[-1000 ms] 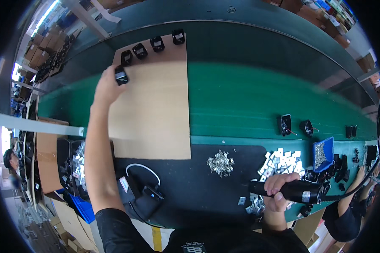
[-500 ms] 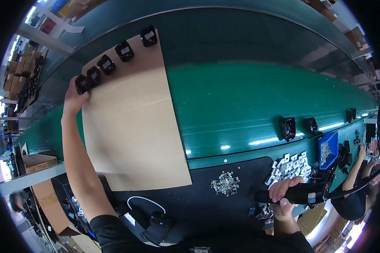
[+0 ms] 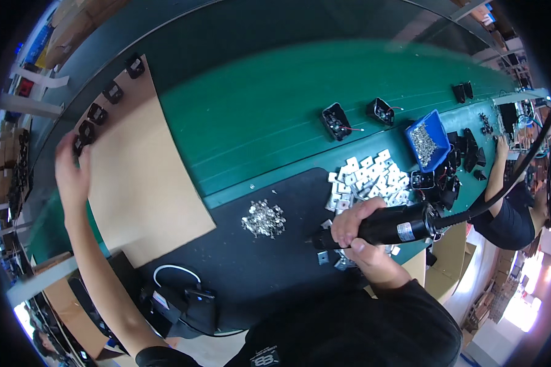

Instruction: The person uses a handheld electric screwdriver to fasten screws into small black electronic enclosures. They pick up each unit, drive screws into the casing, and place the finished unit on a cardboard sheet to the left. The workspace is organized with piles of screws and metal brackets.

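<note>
My right hand (image 3: pixel 362 233) is wrapped around a black electric screwdriver (image 3: pixel 401 225), its bit end pointing left over the black mat (image 3: pixel 239 281). Far to the left, my left hand (image 3: pixel 73 174), slightly blurred, is at the near end of a row of small black plastic housings. Its thumb and fingers are apart, right by the nearest housing (image 3: pixel 79 144); whether they touch it is unclear. The row, with another housing (image 3: pixel 97 114) further along, stands on the far left edge of a cardboard sheet (image 3: pixel 138 165). A pile of small screws (image 3: pixel 263 219) lies on the mat.
White square parts (image 3: pixel 370 180) lie heaped beside a blue bin (image 3: pixel 434 150) of small metal pieces. Two open black housings (image 3: pixel 335 121) with wires sit on the green surface (image 3: pixel 257 116). The screwdriver cable (image 3: pixel 502 183) runs up right. A co-worker's arm (image 3: pixel 499 165) is at the right.
The view has turned right, so the scene sits further left. My left hand, earlier around the nearest housing, has its fingers looser and apart. My right hand still holds the screwdriver.
</note>
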Available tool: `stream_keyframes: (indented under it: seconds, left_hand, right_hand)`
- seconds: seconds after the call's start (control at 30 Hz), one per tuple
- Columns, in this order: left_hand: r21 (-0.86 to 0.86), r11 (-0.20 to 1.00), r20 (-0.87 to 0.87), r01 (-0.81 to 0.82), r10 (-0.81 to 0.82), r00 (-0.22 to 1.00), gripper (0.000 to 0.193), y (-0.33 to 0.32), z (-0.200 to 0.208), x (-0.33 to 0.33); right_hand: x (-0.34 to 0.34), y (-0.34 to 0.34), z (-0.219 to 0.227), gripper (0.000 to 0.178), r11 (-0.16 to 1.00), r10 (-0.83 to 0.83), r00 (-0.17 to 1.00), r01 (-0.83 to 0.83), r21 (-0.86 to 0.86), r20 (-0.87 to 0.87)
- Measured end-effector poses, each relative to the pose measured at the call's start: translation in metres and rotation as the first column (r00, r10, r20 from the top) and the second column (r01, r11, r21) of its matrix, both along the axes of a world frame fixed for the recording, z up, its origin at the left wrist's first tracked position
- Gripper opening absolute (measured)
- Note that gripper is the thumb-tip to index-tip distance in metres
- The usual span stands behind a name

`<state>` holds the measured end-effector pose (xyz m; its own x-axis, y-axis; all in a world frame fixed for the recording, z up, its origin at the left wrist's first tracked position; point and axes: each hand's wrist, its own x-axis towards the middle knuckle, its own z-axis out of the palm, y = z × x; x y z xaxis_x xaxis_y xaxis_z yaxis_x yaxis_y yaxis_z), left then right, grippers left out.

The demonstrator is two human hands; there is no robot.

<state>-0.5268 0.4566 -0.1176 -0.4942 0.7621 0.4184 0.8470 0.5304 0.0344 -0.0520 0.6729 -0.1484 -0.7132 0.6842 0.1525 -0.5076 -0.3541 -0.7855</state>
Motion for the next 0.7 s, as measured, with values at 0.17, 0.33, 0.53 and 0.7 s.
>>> stream_keyframes:
  seconds: [0.17, 0.33, 0.53, 0.7]
  left_hand:
    - [-0.185, 0.915, 0.357, 0.358, -0.277, 0.892, 0.023, 0.07, 0.019, 0.182]
    - [-0.183, 0.87, 0.452, 0.457, -0.338, 0.826, 0.02, 0.106, -0.007, 0.268]
    - [-0.013, 0.856, 0.502, 0.517, -0.441, 0.744, 0.029, 0.152, -0.03, 0.345]
    - [-0.079, 0.9, 0.66, 0.428, -0.274, 0.7, 0.034, 0.173, -0.051, 0.363]
  right_hand:
    - [0.019, 0.003, 0.002, 0.039, 0.998, -0.044, 0.991, 0.048, 0.027, -0.123]
    - [0.045, 0.009, 0.007, 0.042, 0.995, -0.071, 0.99, 0.078, 0.054, -0.118]
    - [0.081, 0.021, 0.003, 0.043, 0.984, -0.125, 0.981, 0.141, 0.107, -0.145]
    - [0.083, 0.029, 0.008, 0.042, 0.986, -0.113, 0.981, 0.13, 0.102, -0.156]
